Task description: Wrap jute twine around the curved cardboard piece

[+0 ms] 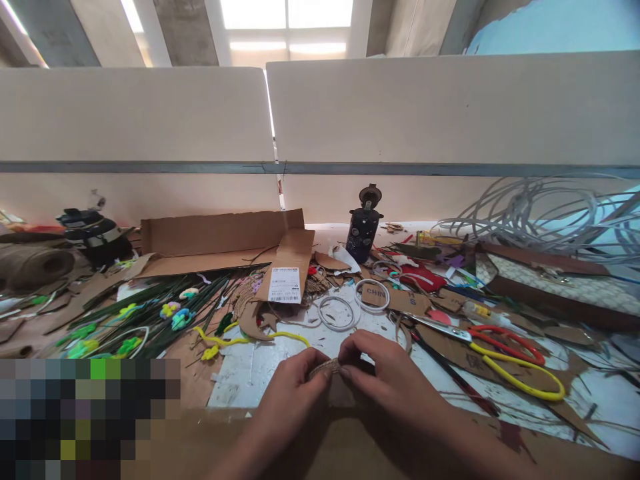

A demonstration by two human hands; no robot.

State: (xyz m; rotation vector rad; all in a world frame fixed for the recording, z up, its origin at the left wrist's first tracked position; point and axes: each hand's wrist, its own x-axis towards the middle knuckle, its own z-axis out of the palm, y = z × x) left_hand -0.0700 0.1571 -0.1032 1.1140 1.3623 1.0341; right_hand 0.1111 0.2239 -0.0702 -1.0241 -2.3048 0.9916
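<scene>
Close to the table's near edge, my left hand (pixel 293 387) and my right hand (pixel 383 370) are side by side. Thumbs and fingers of both pinch a small curved tan piece (pixel 327 366) with a ridged surface like wound twine. Part of it is hidden behind the fingers. Beyond my hands lie two white rings (pixel 337 325), a crescent-shaped cardboard cutout (pixel 256 325) and a yellow fuzzy stem (pixel 287 335). Scissors (pixel 455 329) with red and yellow handles rest to the right of my right hand.
A cardboard box (pixel 220 235) with a label and a dark bottle (pixel 363 231) with a raised lid stand at the back. Colourful flowers (pixel 183 319) lie left. Coiled white tubing (pixel 540 210) and a patterned bag (pixel 550 287) are at right. A pixelated patch covers the lower left.
</scene>
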